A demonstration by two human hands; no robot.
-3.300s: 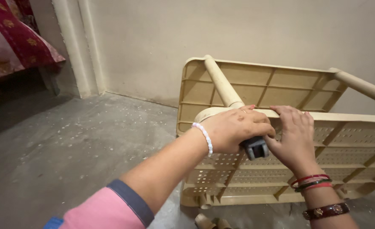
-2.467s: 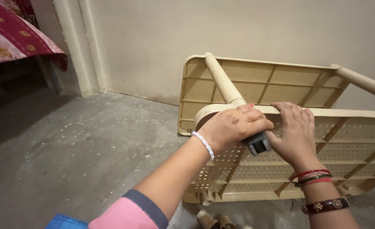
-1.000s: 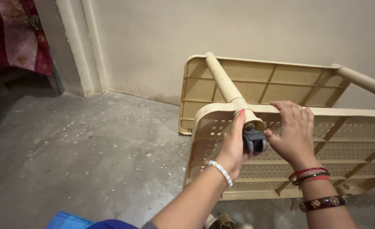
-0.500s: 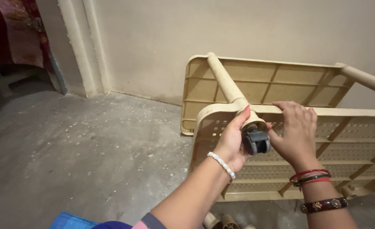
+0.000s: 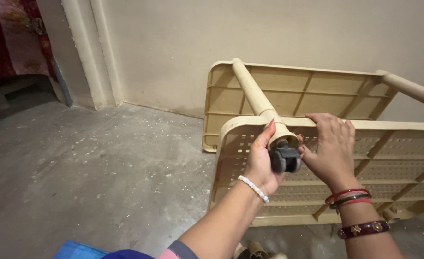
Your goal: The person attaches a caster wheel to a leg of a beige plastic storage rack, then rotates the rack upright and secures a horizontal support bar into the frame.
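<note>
Since a moment ago the left hand has hardly shifted, its fingers still curled around the dark caster wheel at the end of the cream tube, just right of the frame's centre. Right hand rests beside it, fingers spread flat and touching the edge of the perforated cream plastic rack, which lies tipped on the grey concrete floor near the wall.

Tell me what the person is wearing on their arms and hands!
The left hand has a white beaded bracelet and a pink-and-grey sleeve. The right hand wears thin red and green bangles and a wide maroon bangle with golden flowers.
</note>
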